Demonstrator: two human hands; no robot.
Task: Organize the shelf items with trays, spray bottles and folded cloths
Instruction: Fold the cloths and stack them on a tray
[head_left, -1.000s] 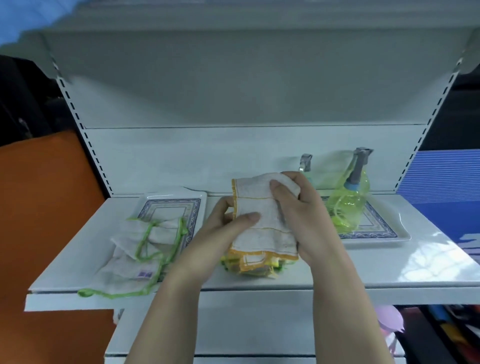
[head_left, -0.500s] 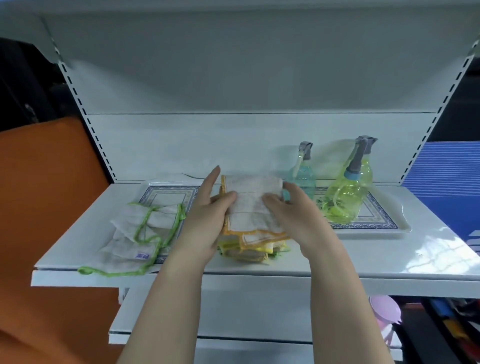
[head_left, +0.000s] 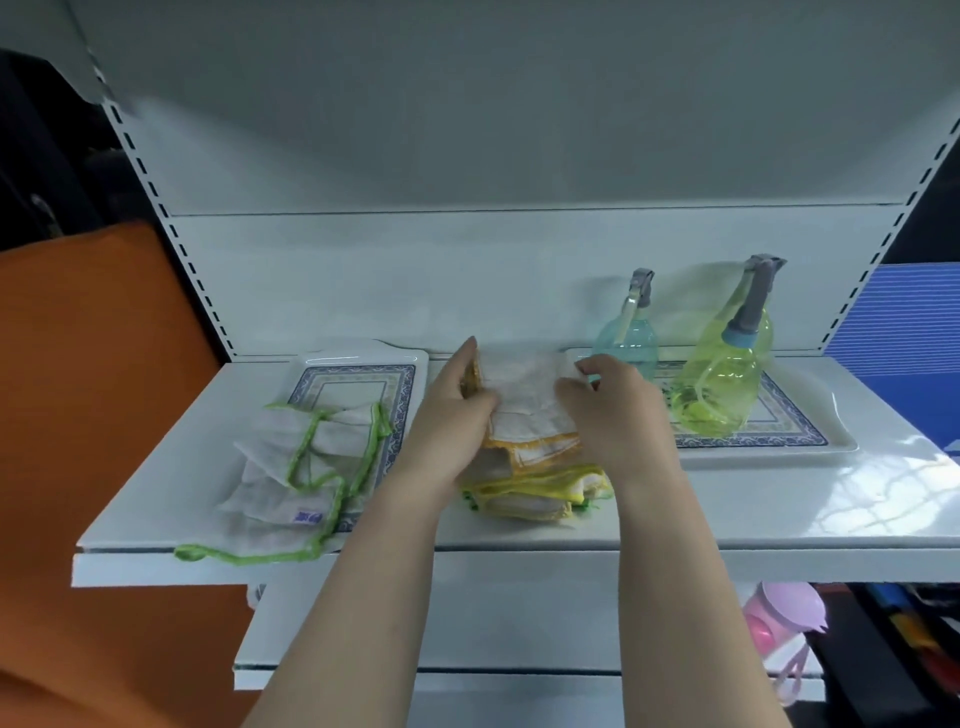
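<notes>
At the front lip of the shelf (head_left: 779, 540), a loose green-edged cloth (head_left: 301, 467) hangs its corner over the edge and sprawls back across the left tray (head_left: 358, 364); it looks unfolded, so that job remains. Just beside it, the stack of folded cloths (head_left: 535, 493) sits close to the lip. The left hand (head_left: 457, 415) and right hand (head_left: 618, 410) each pinch a side of the orange-edged cloth (head_left: 524, 400), which rests on the stack. Behind, the blue spray bottle (head_left: 626, 338) and green spray bottle (head_left: 727, 374) already stand on the right tray (head_left: 779, 436), near the right hand. Bare shelf lies open at the right front.
</notes>
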